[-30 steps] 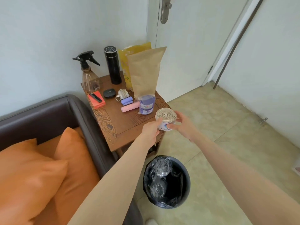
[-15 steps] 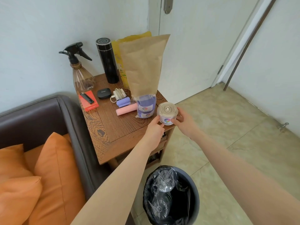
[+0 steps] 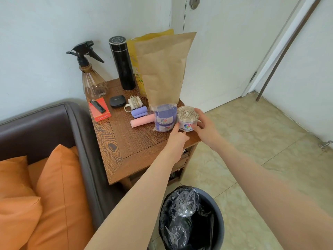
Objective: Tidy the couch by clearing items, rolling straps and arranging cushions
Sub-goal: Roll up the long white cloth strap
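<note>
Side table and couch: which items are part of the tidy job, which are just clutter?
Job: beige rolled strap, held by left hand and right hand; purple straps; orange cushions.
Lying about: spray bottle, black flask, paper bag, bin.

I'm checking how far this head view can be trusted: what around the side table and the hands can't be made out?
- Left hand: fingertips hidden behind the beige strap roll; grip unclear.
- Roll's underside: hidden, so contact with the side table is uncertain.
- Shelves under the table: shadowed, contents unreadable.
- Yellow bag: mostly covered by the brown paper bag.
- Door handle: cut by the top edge.
- Bin: cut by the bottom edge.
</note>
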